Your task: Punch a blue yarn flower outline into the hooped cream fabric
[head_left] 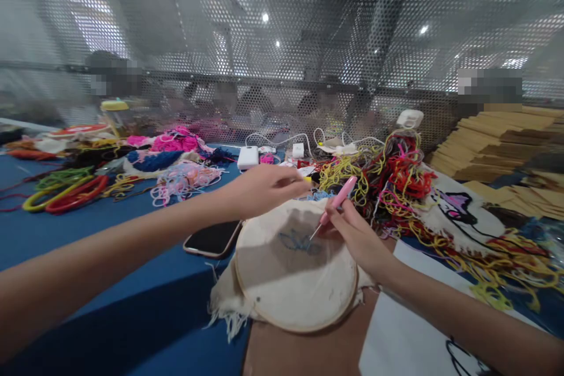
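Note:
A round embroidery hoop (296, 328) stretches cream cloth (282, 288) with frayed edges, bearing blue line stitching (295, 241) in its upper middle. My right hand (352, 232) is closed round a pink-handled punch needle (338, 200). The needle slants down left, its thin metal tip at the blue stitching. Over the hoop's upper left edge is my left hand (267, 191), its thumb and fingers drawn together toward the right. What it pinches, if anything, is not visible. Just beyond its fingertips shows a small yellow object (307, 179).
A phone (212, 239) lies left of the hoop on the blue table (167, 317). Tangled yarn (409, 182) piles at right, with more yarn (187, 179) at left. Behind are a white power bank (248, 157), cables and a perforated metal screen (286, 59). White paper (396, 329) lies beneath my right forearm.

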Action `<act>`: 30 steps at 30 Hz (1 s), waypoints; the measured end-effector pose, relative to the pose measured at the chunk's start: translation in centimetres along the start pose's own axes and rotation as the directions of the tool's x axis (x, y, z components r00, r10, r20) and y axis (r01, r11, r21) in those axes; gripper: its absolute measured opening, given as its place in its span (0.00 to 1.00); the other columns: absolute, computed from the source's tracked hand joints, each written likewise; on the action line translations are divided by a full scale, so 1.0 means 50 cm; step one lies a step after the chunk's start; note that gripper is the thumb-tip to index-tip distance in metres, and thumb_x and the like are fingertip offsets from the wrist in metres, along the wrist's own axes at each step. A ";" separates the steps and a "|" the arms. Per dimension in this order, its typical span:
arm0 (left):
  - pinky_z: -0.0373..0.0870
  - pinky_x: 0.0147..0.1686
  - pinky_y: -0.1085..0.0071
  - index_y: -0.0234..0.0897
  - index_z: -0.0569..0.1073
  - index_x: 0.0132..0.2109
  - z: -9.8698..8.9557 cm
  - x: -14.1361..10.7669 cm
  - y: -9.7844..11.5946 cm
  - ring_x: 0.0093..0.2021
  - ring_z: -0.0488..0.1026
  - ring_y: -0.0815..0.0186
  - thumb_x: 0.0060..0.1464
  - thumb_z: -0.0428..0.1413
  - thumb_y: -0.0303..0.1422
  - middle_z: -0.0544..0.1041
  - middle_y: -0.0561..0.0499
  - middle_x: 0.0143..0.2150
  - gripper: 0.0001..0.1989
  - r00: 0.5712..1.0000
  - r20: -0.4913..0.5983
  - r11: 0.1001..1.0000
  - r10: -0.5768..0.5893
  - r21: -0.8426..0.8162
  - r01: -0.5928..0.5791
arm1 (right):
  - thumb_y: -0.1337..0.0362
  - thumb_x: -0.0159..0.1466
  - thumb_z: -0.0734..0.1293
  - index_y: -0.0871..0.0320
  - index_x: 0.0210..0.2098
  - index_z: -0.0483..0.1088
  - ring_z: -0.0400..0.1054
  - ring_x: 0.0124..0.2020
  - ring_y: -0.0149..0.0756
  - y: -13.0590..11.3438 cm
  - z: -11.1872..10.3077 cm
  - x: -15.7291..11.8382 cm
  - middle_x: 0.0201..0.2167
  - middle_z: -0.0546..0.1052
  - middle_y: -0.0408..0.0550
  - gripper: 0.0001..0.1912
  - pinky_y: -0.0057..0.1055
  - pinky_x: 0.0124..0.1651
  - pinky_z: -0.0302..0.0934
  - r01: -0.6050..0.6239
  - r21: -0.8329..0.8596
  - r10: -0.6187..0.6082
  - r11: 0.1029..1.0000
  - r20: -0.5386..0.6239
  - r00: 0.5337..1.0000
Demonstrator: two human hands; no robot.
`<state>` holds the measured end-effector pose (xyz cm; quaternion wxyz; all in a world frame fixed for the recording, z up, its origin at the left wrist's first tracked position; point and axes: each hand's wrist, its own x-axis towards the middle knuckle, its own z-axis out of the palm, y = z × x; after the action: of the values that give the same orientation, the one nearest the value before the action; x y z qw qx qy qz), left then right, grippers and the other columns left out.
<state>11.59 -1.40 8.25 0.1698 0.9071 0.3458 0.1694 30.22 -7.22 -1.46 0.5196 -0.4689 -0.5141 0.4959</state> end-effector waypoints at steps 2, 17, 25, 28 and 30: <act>0.64 0.32 0.71 0.39 0.65 0.53 0.020 0.059 0.032 0.32 0.70 0.66 0.57 0.45 0.46 0.75 0.50 0.34 0.22 0.996 0.044 0.957 0.079 -0.282 -0.064 | 0.46 0.58 0.63 0.54 0.35 0.58 0.66 0.28 0.30 0.003 -0.002 0.004 0.28 0.67 0.40 0.19 0.35 0.38 0.67 0.036 -0.004 -0.036 0.999 0.016 0.999; 0.67 0.34 0.67 0.28 0.55 0.57 0.042 0.192 0.088 0.30 0.72 0.67 0.49 0.51 0.20 0.74 0.50 0.27 0.28 0.995 0.100 0.778 0.022 -0.626 0.046 | 0.57 0.65 0.56 0.55 0.33 0.57 0.64 0.29 0.33 -0.009 0.002 -0.008 0.26 0.67 0.42 0.09 0.34 0.36 0.61 0.191 -0.327 -0.160 0.925 0.120 0.980; 0.63 0.39 0.64 0.34 0.56 0.58 0.056 0.223 0.068 0.37 0.71 0.62 0.52 0.48 0.23 0.75 0.47 0.36 0.25 0.945 -0.137 0.955 0.297 0.025 -0.296 | 0.55 0.66 0.54 0.55 0.34 0.56 0.64 0.28 0.33 0.005 -0.002 -0.005 0.26 0.68 0.43 0.11 0.34 0.36 0.59 0.204 -0.407 -0.161 0.890 0.139 0.977; 0.62 0.39 0.64 0.37 0.56 0.60 0.056 0.221 0.078 0.38 0.71 0.61 0.54 0.45 0.21 0.75 0.45 0.40 0.26 0.941 -0.122 0.943 0.315 0.150 -0.296 | 0.54 0.67 0.54 0.55 0.35 0.56 0.64 0.27 0.32 0.013 -0.004 -0.002 0.25 0.68 0.42 0.11 0.33 0.34 0.60 0.209 -0.376 -0.163 0.903 0.148 0.975; 0.62 0.38 0.64 0.38 0.56 0.60 0.055 0.220 0.089 0.38 0.71 0.60 0.54 0.44 0.21 0.74 0.44 0.41 0.26 0.947 -0.095 0.934 0.306 0.220 -0.280 | 0.55 0.67 0.55 0.55 0.35 0.57 0.64 0.27 0.32 0.014 -0.004 -0.001 0.25 0.68 0.42 0.10 0.33 0.33 0.60 0.213 -0.377 -0.169 0.901 0.148 0.975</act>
<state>23.03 2.47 9.78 0.0261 0.9484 0.2322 0.2142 30.39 -7.24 -2.16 0.4323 -0.4819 -0.6742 0.3553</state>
